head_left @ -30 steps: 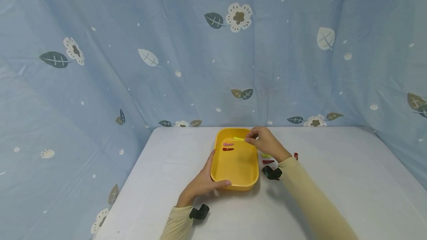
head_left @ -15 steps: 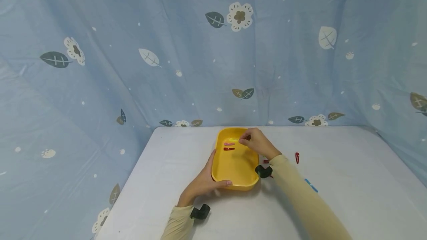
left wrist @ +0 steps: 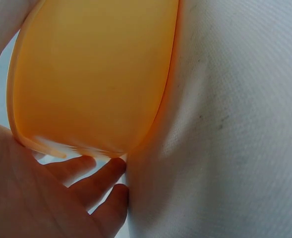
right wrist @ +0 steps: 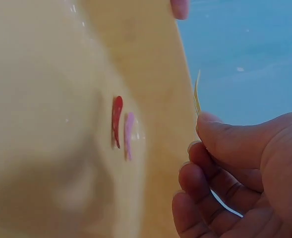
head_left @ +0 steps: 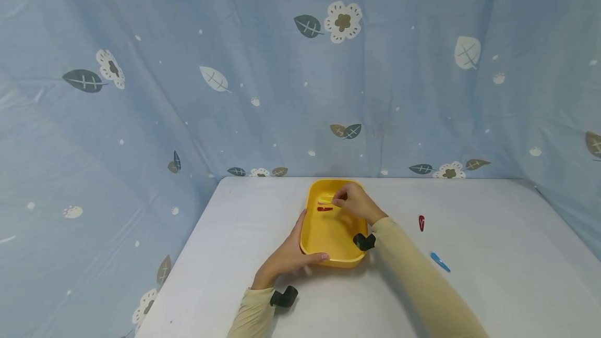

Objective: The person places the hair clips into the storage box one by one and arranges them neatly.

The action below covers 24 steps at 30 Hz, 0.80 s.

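My left hand (head_left: 286,257) holds the near left corner of a yellow plastic tray (head_left: 331,239), thumb along the near rim and fingers against the side. In the left wrist view, the fingertips (left wrist: 117,163) press the tray's outer wall. Over the tray's far end, my right hand (head_left: 354,202) pinches a thin yellow hair clip (right wrist: 197,91) between thumb and forefinger. Below it on the tray floor lie a red hair clip (right wrist: 117,119) and a pink hair clip (right wrist: 129,134), side by side.
To the right of the tray, on the white table (head_left: 493,275), lie another red hair clip (head_left: 421,223) and a blue hair clip (head_left: 440,262). A blue patterned curtain (head_left: 263,67) hangs behind the table's far edge.
My right hand has moved left over the tray with the yellow clip. Its forearm now hides the clips beside the tray and uncovers the blue one. My left hand keeps its hold.
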Each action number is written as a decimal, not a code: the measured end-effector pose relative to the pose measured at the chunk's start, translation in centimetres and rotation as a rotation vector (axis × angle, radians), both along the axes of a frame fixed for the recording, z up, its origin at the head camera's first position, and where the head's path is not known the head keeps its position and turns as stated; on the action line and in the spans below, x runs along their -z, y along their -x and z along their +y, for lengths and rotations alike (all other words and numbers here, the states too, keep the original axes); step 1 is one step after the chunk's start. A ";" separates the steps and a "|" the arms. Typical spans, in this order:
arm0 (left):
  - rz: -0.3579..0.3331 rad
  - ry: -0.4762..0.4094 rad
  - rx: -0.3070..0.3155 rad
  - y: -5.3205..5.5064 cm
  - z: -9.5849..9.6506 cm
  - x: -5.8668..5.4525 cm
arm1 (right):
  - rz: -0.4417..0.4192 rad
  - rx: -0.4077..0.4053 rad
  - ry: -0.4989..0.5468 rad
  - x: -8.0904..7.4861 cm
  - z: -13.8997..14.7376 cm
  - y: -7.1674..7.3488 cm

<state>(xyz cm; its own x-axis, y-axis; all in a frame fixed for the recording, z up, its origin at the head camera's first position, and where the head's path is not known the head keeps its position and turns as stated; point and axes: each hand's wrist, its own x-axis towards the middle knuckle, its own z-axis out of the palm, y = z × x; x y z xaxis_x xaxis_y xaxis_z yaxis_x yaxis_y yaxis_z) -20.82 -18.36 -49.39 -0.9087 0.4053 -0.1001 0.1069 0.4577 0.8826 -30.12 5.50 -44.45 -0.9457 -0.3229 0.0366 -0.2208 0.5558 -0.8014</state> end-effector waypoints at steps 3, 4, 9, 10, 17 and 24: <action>0.005 0.003 0.001 0.0 0.0 0.0 | -0.002 -0.005 -0.007 0.2 -0.3 0.1; 0.007 0.003 0.001 0.0 0.0 0.0 | -0.001 -0.008 -0.013 0.2 -0.4 0.1; 0.005 0.003 0.002 0.0 0.0 0.0 | 0.001 -0.024 -0.032 0.4 -0.7 0.2; 0.004 0.001 0.002 0.0 0.0 0.0 | 0.004 -0.030 -0.038 0.5 -0.8 0.2; 0.000 -0.004 0.002 0.0 -0.1 0.1 | -0.007 -0.042 -0.067 0.8 -1.0 0.4; 0.000 -0.008 0.004 0.0 0.0 0.0 | -0.030 -0.023 -0.093 1.5 -1.3 0.6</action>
<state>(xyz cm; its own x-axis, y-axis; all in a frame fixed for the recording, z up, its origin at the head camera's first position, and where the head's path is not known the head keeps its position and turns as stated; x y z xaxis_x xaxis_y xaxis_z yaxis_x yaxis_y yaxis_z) -20.80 -18.38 -49.43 -0.9070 0.4097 -0.0971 0.1083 0.4500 0.8864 -30.71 4.22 -45.92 -0.9383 -0.3451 -0.0224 -0.2112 0.6230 -0.7531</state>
